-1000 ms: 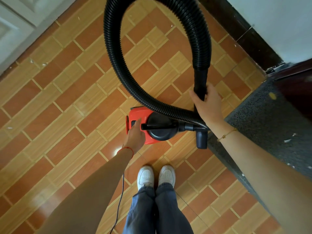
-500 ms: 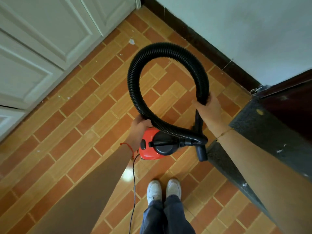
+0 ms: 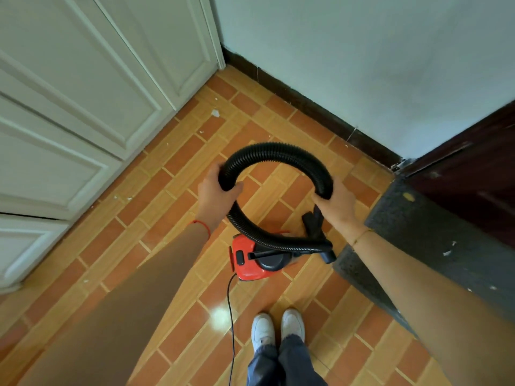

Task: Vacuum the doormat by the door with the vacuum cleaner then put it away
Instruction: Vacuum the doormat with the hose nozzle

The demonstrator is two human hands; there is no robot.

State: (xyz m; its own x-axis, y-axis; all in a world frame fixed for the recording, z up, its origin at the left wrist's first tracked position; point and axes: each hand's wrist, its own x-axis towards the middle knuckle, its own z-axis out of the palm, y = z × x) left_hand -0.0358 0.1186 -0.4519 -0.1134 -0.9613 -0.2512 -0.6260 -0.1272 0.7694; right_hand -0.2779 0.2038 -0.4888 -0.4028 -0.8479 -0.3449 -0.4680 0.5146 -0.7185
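Both hands hold the black hose point(image 3: 274, 151), looped in an arch above the floor: the left hand point(image 3: 216, 192) has its fingers curled round the end at 9 o'clock, the right hand point(image 3: 335, 199) grips the end at 3 o'clock. The red vacuum cleaner point(image 3: 246, 259) sits on the tiles at 6 o'clock below the loop, nearer the left hand. The grey doormat point(image 3: 434, 246) lies at 4 o'clock, its long axis running from 7 to 1 o'clock beside the right arm.

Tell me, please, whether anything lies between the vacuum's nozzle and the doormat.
Nothing visible does. The nozzle hangs below the right hand, beside the doormat, with only bare floor tiles between them. Both hands grip the hose.
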